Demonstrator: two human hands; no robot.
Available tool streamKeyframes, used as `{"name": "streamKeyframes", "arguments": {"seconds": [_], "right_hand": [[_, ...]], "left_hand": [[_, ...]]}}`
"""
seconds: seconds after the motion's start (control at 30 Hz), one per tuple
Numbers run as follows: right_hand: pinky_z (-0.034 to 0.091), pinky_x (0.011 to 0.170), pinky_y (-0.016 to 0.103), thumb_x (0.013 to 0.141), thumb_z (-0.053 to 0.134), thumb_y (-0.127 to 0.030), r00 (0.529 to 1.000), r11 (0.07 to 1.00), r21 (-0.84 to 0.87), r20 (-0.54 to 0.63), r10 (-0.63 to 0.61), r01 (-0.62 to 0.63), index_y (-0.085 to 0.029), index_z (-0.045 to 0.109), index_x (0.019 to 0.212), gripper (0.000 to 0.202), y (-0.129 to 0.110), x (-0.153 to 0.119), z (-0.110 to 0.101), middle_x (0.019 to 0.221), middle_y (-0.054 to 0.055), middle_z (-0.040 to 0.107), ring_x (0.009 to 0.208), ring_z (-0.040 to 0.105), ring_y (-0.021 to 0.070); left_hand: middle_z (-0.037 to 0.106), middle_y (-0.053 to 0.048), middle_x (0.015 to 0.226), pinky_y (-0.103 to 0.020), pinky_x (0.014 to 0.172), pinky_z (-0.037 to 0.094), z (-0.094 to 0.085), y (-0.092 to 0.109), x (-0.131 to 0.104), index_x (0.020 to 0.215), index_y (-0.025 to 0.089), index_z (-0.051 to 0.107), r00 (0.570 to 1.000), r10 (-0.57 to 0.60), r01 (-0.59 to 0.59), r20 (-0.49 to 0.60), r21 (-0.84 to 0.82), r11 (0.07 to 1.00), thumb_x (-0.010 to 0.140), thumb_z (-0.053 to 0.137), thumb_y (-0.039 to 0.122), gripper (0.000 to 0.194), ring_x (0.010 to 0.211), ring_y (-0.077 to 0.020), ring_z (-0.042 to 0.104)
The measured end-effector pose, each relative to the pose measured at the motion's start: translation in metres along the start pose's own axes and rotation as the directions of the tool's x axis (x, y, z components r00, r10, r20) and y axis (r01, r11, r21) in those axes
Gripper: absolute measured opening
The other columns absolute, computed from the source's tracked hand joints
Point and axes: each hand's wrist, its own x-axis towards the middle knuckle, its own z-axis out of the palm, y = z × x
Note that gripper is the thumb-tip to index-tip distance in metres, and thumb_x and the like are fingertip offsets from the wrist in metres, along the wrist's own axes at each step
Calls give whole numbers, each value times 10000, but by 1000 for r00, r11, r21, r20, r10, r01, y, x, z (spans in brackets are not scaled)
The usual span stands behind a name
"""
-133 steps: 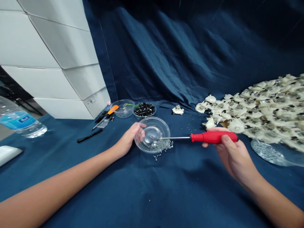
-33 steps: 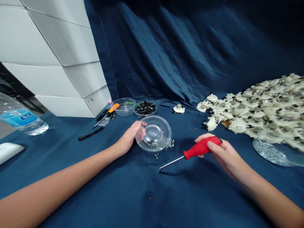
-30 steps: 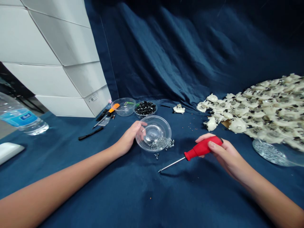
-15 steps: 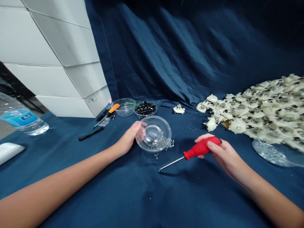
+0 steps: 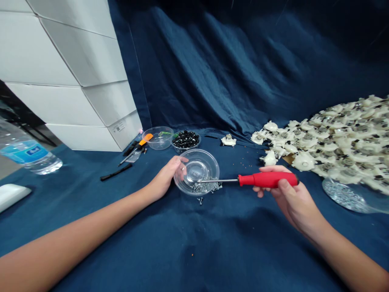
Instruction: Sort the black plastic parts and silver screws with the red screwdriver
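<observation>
My left hand (image 5: 166,174) grips the left rim of a clear plastic bowl (image 5: 197,158), which tilts toward me. Small silvery screws (image 5: 199,186) lie in the lower part of the bowl, and more show just outside its right edge. A small group of loose screws (image 5: 199,200) rests on the cloth in front. My right hand (image 5: 285,186) is closed around the red handle of a screwdriver (image 5: 261,179). Its shaft points left, with the tip over the screws in the bowl.
Behind the bowl stand a tub of black parts (image 5: 186,139) and another clear bowl (image 5: 159,138). An orange-handled tool (image 5: 145,140) lies left of them. Many cream plastic parts (image 5: 343,142) and a bag of screws (image 5: 346,196) fill the right. White boxes (image 5: 91,101) and a water bottle (image 5: 32,152) stand left.
My right hand has moved slightly right and the screwdriver has swung up, its tip going from above the cloth to the screws in the bowl. My left hand and the bowl stay put.
</observation>
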Motion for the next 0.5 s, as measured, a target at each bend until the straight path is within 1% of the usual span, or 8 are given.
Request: {"name": "streamKeyframes", "arguments": {"seconds": [0.1, 0.17, 0.23, 0.3, 0.4, 0.5], "right_hand": [[599, 758, 384, 1047, 629, -563, 1000, 999, 37, 1, 4, -4, -292, 737, 1270, 368, -2, 0, -1, 911, 68, 798, 795, 722, 256], [600, 758, 378, 1058, 612, -553, 1000, 999, 36, 25, 18, -19, -295, 742, 1266, 356, -4, 0, -2, 907, 66, 799, 802, 724, 254], [597, 758, 368, 1061, 612, -543, 997, 999, 4, 66, 36, -36, -286, 756, 1237, 343, -4, 0, -2, 923, 64, 793, 796, 716, 244], [589, 772, 348, 1049, 645, -530, 993, 996, -74, 99, 59, -51, -274, 761, 1221, 330, -3, -1, -1, 970, 57, 787, 785, 699, 220], [575, 777, 311, 1031, 695, -510, 988, 982, -169, 113, 108, -88, -267, 741, 1251, 331, 0, -2, 3, 971, 40, 784, 790, 682, 196], [576, 752, 296, 1031, 691, -517, 985, 985, -133, 113, 127, -112, -251, 735, 1232, 336, 2, -1, 6, 906, 40, 787, 792, 686, 199]], "left_hand": [[694, -29, 872, -279, 595, 490, 1, 2, 0, 1257, 215, 613, 1000, -11, 11, -8, -9, 1000, 1060, 481, 692, 534, 707, -176, 641], [698, -31, 877, -281, 594, 492, 1, 3, -1, 1263, 214, 618, 1000, -14, 14, -16, -13, 1000, 1059, 478, 696, 542, 708, -176, 641], [700, -29, 885, -281, 596, 495, 2, 5, -1, 1268, 215, 618, 1000, -15, 14, -20, -20, 1000, 1061, 473, 696, 543, 708, -173, 639], [698, -27, 886, -280, 597, 495, 2, 6, -2, 1265, 215, 617, 1000, -15, 15, -19, -28, 1000, 1063, 470, 695, 541, 706, -169, 636], [692, -24, 881, -278, 593, 488, 3, 5, -1, 1256, 210, 614, 1000, -16, 15, -17, -31, 999, 1066, 464, 694, 541, 701, -167, 631], [693, -25, 881, -279, 593, 485, 3, 5, -1, 1257, 207, 609, 1000, -21, 21, -15, -36, 999, 1066, 465, 693, 542, 701, -169, 632]]}}
